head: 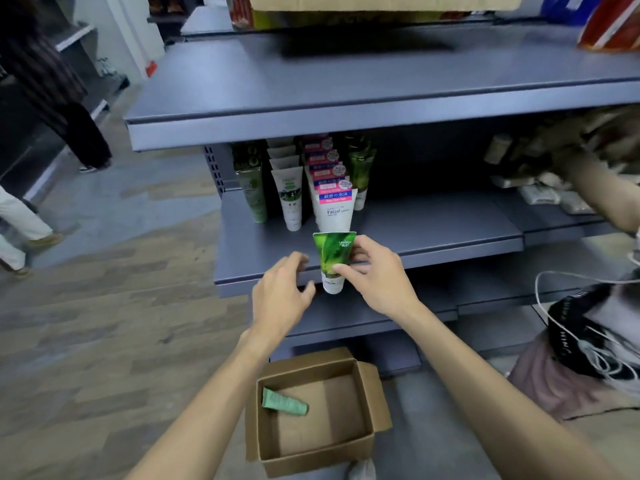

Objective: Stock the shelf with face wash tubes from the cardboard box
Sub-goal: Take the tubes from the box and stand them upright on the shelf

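Here, the right hand point(375, 271) is pinching a green face wash tube point(334, 259) upright at the shelf point(433, 237) edge; the left hand point(282, 294) is hovering beside it, fingers relaxed and holding nothing.

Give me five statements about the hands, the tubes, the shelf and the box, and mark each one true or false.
1. The right hand holds a green tube with its cap pointing down. True.
2. The left hand grips a second tube. False: it holds nothing, its fingers loosely spread beside the green tube.
3. The cardboard box on the floor is full of tubes. False: only one pale green tube lies in it.
4. Tubes already stand in rows at the left end of the shelf. True.
5. The front tube in the pink-banded row lies flat on its side. False: it stands upright on its cap.
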The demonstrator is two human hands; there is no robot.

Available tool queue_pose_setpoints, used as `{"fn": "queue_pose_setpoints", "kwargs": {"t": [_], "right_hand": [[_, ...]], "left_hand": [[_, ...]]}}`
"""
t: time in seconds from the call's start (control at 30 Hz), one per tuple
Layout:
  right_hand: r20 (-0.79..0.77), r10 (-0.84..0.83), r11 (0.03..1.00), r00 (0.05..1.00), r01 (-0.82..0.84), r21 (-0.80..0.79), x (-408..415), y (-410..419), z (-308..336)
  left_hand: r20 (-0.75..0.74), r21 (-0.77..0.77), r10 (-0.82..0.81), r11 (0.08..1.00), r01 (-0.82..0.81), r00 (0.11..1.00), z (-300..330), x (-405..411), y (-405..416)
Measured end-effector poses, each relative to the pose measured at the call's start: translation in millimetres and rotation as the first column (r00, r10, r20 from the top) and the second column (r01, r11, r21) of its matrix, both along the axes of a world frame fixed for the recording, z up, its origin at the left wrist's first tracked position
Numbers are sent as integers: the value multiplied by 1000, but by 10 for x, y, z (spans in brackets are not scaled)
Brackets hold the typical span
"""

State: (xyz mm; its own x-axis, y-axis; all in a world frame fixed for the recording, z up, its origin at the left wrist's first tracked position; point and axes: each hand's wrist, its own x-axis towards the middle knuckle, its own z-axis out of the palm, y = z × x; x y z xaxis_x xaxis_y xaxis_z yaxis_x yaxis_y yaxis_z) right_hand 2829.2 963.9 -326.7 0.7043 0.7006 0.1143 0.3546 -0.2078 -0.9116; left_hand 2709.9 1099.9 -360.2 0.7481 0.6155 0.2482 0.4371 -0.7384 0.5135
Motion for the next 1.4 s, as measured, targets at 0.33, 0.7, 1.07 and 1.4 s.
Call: {"fn": "queue_pose_setpoints", "kwargs": {"t": [0.33,0.7,1.07,1.4], "right_hand": [[18,-114,992,993,113,47,-32,-395,49],[7,-55,992,998,54,116,667,-333,85],[8,57,998,998,-57,34,1643,-216,-142],[91,136,991,987,-137,8,1930,26,-284]], "left_hand": [[16,-70,-120,990,121,993,55,110,-297],[8,-57,-42,997,42,999,150,557,-428],[-51,-15,90,996,-91,995,52,1304,-779],[-45,-47,233,971,-235,971,51,1587,-794]]}}
